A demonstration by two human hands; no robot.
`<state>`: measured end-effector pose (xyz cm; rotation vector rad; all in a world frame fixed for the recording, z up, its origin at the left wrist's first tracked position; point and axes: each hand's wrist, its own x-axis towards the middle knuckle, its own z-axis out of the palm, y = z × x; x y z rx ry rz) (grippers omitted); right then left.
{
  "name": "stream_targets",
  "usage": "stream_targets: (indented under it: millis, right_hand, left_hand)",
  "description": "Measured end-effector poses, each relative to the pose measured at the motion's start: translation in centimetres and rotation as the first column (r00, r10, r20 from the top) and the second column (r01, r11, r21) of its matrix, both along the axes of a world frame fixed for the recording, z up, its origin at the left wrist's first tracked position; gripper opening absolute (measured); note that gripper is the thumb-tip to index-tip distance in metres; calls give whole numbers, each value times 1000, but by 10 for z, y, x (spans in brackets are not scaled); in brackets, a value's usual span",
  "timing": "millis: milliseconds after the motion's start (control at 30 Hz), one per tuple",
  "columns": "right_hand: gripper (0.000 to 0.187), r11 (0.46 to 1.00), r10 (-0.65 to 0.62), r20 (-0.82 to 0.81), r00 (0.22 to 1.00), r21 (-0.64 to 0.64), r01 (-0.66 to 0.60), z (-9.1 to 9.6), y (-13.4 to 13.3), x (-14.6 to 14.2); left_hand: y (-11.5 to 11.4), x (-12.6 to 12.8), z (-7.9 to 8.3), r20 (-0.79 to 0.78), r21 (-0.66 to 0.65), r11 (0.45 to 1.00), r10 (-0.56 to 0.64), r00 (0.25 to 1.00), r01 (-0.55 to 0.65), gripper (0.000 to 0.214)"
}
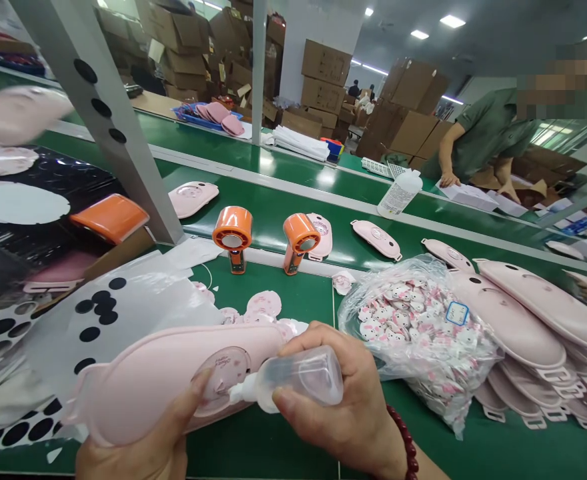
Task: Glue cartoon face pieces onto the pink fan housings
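My left hand [146, 433] grips a long pink plastic shell [158, 373] from below, its thumb on the edge of a round printed disc [231, 363] set in the shell. In my right hand [343, 400] is a small translucent squeeze bottle [303, 377], tilted so that its white nozzle points down at the disc. Whether the nozzle touches the disc, or any liquid is coming out, I cannot tell. Just behind the shell lie several loose round pink stickers [263, 305]. To the right sits a clear plastic bag [408, 313] full of small rabbit-shaped pieces.
Pink shells [518, 320] are stacked at the right. Two orange handheld fans [232, 230] stand on the green bench, with a white bottle [398, 193] behind. A grey post [98, 113] rises at left. A co-worker [493, 127] handles white boxes at far right.
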<state>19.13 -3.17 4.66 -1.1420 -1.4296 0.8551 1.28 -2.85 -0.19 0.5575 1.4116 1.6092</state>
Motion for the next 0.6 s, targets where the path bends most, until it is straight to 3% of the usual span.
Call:
stream_targets:
  millis: [133,333,500,600]
  right_hand:
    - [16,999,-19,14,1000,39,19,-4,2,-1]
    - [20,994,-24,11,1000,104,23,-11,0,1]
    - [22,995,-65,-213,975,-82,48,-20,0,23]
    - [28,980,-117,-312,943,-192,58,-29,11,42]
  left_hand:
    - [8,2,12,58,-13,998,-57,997,57,60]
    - [13,-1,14,162,-123,986,-92,983,112,62]
    - [19,-5,10,150,-172,983,-45,988,71,71]
    - [20,-14,0,130,-211,976,-34,991,61,69]
